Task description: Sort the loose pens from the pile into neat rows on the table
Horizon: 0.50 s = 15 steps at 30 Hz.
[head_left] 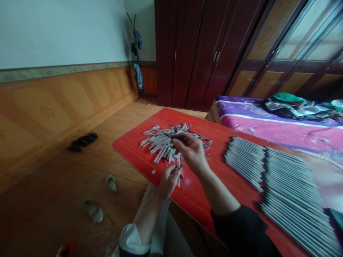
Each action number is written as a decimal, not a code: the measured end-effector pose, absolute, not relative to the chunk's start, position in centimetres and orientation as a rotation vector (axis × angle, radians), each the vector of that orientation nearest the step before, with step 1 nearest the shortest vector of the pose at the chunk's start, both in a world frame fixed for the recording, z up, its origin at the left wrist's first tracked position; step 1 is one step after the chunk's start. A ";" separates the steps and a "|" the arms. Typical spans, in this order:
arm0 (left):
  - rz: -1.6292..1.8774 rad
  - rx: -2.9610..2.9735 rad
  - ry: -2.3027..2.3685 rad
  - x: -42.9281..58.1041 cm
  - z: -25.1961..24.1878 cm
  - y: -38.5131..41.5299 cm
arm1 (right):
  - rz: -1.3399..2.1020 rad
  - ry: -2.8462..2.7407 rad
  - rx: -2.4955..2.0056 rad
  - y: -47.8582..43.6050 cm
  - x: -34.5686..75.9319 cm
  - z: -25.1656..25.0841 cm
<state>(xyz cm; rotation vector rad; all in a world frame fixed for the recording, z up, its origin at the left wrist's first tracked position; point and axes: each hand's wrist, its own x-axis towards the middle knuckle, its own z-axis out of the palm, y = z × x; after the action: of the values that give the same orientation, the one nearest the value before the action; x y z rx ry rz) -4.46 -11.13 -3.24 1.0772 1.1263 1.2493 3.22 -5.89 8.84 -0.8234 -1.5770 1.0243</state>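
My left hand is closed around a slim whitish, see-through tube, which stands nearly upright at the near edge of the table. Above and to the right of it, my right hand reaches over a loose pile of whitish tubes. Its thumb and forefinger are pinched together, and a thin dark rod shows at their tips. More thin dark rods stick out of the pile on the right, partly hidden behind my right hand.
On the red table, long whitish sticks with dark ends lie in neat rows to the right. A small white scrap lies near the front edge. Beyond stands a bed; shoes are on the floor at left.
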 end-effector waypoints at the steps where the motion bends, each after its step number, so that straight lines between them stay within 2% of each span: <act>1: 1.234 1.084 1.097 -4.5 -3.4 -11.1 | 1.115 -1.403 -0.845 -5.6 5.3 8.5; 6: 1.185 1.150 1.020 -4.9 -3.6 -11.4 | 1.358 -0.975 -0.891 -4.9 11.5 3.9; 10: 1.108 1.274 0.981 -4.8 -3.2 -11.7 | 1.546 -0.886 -0.813 -5.3 11.3 0.2; 15: 1.035 1.323 0.959 -4.7 -2.8 -11.8 | 1.697 -0.796 -0.712 -5.8 10.3 -1.8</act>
<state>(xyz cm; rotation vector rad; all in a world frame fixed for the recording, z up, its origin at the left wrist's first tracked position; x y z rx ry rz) -4.74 -11.81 -2.80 1.3228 0.9593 1.0353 10.27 -5.80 -1.80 -0.7116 -0.7963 1.6973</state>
